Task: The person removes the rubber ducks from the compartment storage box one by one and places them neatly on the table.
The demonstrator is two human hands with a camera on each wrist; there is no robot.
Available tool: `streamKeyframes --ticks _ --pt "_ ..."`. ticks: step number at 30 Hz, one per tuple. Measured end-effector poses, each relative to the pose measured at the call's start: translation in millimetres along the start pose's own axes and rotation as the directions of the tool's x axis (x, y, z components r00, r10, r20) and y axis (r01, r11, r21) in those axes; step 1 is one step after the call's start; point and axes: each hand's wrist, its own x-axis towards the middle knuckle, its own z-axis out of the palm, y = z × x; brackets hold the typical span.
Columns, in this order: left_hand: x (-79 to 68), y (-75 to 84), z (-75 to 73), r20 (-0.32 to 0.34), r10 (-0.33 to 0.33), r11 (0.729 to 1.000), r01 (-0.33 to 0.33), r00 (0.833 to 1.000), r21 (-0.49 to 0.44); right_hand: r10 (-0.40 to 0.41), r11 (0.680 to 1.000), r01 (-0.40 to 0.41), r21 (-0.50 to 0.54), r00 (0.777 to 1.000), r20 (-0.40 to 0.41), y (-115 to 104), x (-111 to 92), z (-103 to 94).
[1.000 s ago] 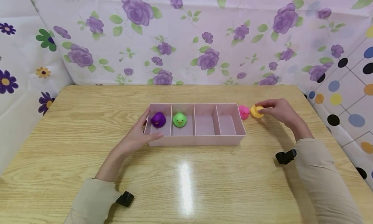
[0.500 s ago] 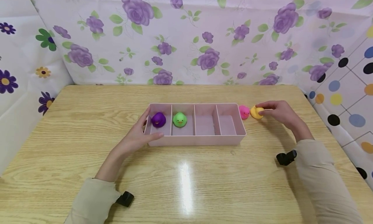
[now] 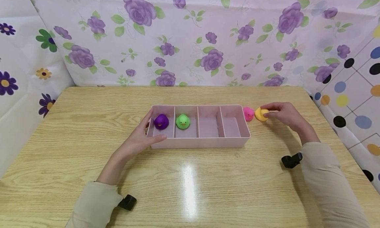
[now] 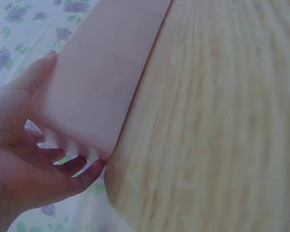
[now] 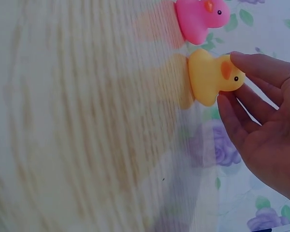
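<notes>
A pale pink divided box (image 3: 200,143) stands on the table, its compartments in a row. My left hand (image 3: 136,139) holds its left end, thumb at the front wall and fingers round the end wall, as the left wrist view shows. A purple rubber duck (image 3: 161,121) sits in the leftmost compartment, a green rubber duck (image 3: 183,121) in the one beside it. Right of the box, my right hand (image 3: 286,115) pinches the head of a yellow rubber duck (image 5: 205,79), which rests on the table. A pink rubber duck (image 3: 248,114) stands between it and the box.
The wooden table (image 3: 154,188) runs up to a flowered cloth (image 3: 190,40) at the back. A dotted cloth (image 3: 356,99) hangs at the right and another flowered cloth (image 3: 23,73) at the left. Both wrists wear small black cameras (image 3: 127,202).
My right hand has shifted very slightly toward me, its fingers staying at the yellow duck. The left hand, the box and the other ducks stay as they were.
</notes>
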Motion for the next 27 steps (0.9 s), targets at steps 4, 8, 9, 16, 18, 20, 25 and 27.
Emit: streamKeyframes --ticks 4,8,9,16,18,20,25,27 --pt "0.4 -0.7 0.2 -0.001 0.006 1.0 -0.006 1.0 0.002 -0.006 1.0 0.006 0.007 1.0 -0.023 -1 -1 -0.2" --pt "0.7 -1.1 0.2 -0.001 0.006 1.0 -0.006 1.0 0.005 -0.024 0.999 0.026 0.025 0.997 -0.067 -4 -4 -1.3" --pt "0.7 -1.2 0.0 -0.001 0.006 1.0 -0.006 1.0 0.004 -0.029 0.999 0.031 0.029 0.997 -0.078 -5 -4 -1.6" --pt "0.5 -0.7 -0.4 0.001 0.005 1.0 -0.005 1.0 -0.001 -0.051 0.999 0.052 0.004 0.992 -0.112 -19 -7 -2.4" --pt "0.4 -0.3 -0.4 -0.001 0.004 1.0 -0.004 1.0 0.002 -0.064 0.998 0.062 -0.017 0.991 -0.115 -26 -8 -2.1" --pt "0.3 -0.1 -0.6 -0.003 0.001 1.0 -0.001 1.0 0.005 -0.089 0.996 0.085 -0.039 0.989 -0.118 -33 -10 -1.3" --pt "0.3 -0.3 -0.4 -0.003 -0.005 1.0 0.005 1.0 0.009 -0.157 0.984 0.145 -0.108 0.981 -0.114 -50 -15 3.5" --pt "0.5 -0.4 -0.1 -0.003 -0.002 1.0 0.002 1.0 0.009 -0.173 0.979 0.159 -0.126 0.979 -0.107 -57 -18 6.1"
